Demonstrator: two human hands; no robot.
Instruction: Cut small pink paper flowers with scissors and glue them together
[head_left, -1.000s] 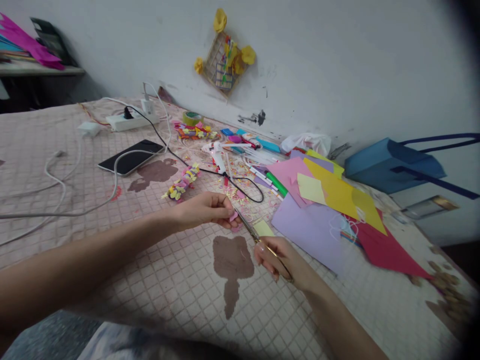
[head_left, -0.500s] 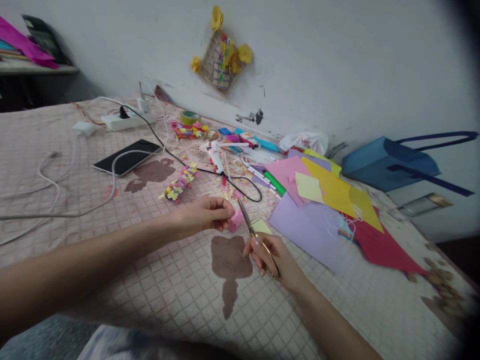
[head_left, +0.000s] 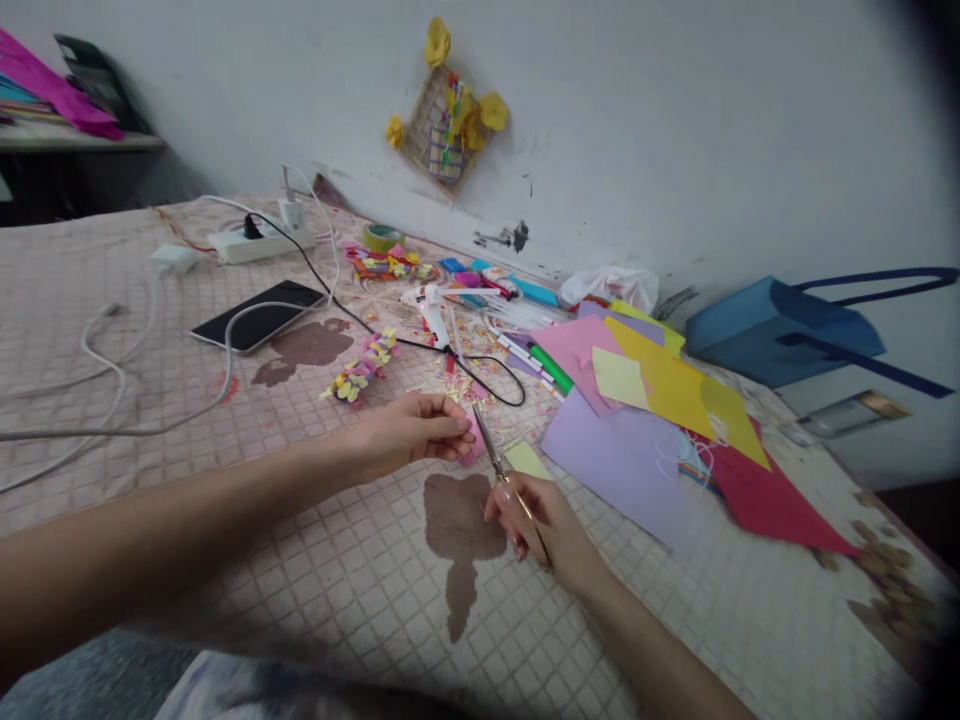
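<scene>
My left hand [head_left: 409, 432] pinches a small pink paper piece [head_left: 475, 437] just above the checked bedsheet [head_left: 300, 560]. My right hand [head_left: 536, 520] is closed round the handles of a pair of scissors [head_left: 491, 452], whose blades point up and left and meet the pink piece. A pale yellow scrap [head_left: 527, 460] lies just right of the blades. A brown print on the sheet [head_left: 461, 525] lies under both hands.
Coloured paper sheets [head_left: 645, 400] spread to the right, with a blue bag [head_left: 787, 325] behind them. A glue gun [head_left: 433, 308], markers [head_left: 551, 367], a tape roll [head_left: 384, 237], a paper-flower strip [head_left: 364, 365], a phone [head_left: 259, 313], cables and a power strip [head_left: 259, 240] lie further back. A paper craft [head_left: 450, 125] hangs on the wall.
My right hand has drawn nearer and to the left with the scissors, and the blades have turned more upright against the pink piece. My left hand has barely moved.
</scene>
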